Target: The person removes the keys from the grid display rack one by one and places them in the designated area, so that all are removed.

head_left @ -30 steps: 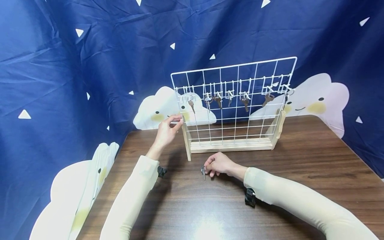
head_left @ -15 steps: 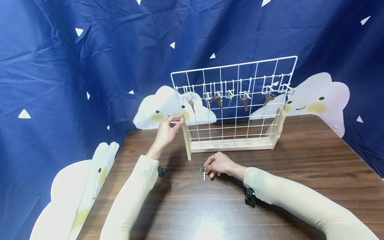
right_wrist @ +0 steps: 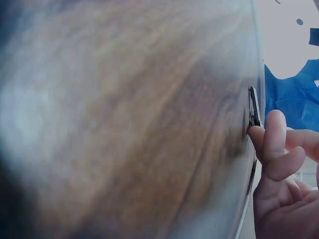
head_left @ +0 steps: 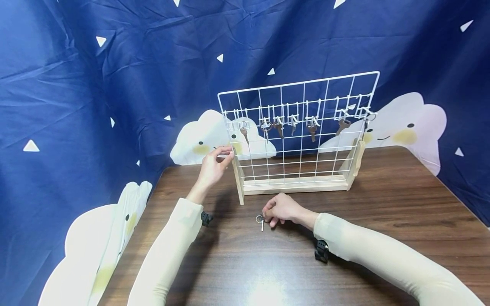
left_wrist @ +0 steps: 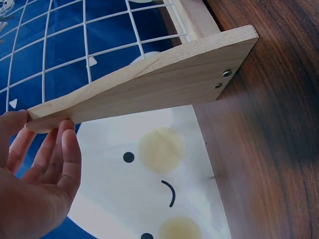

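Note:
My left hand pinches the upper tip of a pale wooden side panel, part of a white wire-grid key rack. In the left wrist view its thumb is on one face, with fingertips under the other. On the brown table in front of the rack, my right hand has its fingers curled down at a small silver key with a ring. The right wrist view shows the key edge-on at the fingertips, against the tabletop.
Several keys, such as a brown key, hang from white hooks along the upper grid. The wooden base rests on the table. Behind it hangs a blue curtain with white cloud shapes.
At the right fingertips the key has turned, so its ring and shaft show more clearly. The right hand has shifted slightly rightward with it. The left hand stays on the panel.

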### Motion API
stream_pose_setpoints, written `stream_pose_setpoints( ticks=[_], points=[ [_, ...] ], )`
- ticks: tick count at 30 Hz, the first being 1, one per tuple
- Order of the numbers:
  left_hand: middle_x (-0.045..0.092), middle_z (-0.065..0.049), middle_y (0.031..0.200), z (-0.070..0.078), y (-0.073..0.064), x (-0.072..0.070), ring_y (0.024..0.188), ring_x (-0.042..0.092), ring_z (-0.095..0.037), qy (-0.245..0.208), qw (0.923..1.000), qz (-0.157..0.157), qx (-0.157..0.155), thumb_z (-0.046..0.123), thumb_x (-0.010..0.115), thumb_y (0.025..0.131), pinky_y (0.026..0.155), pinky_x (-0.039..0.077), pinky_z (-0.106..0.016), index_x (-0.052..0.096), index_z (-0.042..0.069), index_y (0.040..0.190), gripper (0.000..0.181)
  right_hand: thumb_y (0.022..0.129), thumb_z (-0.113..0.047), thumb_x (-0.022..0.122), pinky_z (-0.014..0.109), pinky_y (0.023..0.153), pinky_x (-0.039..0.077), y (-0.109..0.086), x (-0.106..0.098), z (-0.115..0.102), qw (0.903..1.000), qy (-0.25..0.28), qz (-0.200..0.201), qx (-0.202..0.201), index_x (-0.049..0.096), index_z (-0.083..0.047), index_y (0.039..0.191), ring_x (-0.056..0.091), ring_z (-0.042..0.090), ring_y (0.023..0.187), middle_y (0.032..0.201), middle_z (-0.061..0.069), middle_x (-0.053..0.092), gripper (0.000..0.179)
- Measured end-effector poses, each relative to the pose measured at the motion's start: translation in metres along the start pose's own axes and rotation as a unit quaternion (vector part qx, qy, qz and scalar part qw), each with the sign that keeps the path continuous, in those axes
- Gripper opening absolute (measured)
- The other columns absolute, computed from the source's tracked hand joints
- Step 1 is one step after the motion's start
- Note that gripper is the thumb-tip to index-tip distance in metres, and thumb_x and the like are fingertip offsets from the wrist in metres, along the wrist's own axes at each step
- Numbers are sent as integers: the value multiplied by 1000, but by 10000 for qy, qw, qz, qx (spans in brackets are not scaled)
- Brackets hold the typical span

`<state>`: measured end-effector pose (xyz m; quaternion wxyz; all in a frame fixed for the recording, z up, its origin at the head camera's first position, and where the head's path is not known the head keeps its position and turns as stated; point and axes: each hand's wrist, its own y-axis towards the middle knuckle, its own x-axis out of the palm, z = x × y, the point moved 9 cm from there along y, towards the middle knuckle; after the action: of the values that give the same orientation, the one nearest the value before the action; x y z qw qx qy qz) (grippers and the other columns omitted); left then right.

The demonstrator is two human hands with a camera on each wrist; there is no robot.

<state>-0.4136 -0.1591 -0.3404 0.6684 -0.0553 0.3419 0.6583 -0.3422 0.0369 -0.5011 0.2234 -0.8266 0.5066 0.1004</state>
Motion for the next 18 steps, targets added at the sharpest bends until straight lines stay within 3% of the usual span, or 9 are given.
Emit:
stream_pose_setpoints(
  ticks=[18],
  points=[
    [72,-14,117,-1,1,0,93,75,-32,-32,10000,20,-10,27,67,97,69,61,-29,69,12,121,28,79,-9,74,18,39,36,0,-8,-2,9993,-358,80,-59,75,-8,89,69,11,54,71,4,75,10]
  ],
)
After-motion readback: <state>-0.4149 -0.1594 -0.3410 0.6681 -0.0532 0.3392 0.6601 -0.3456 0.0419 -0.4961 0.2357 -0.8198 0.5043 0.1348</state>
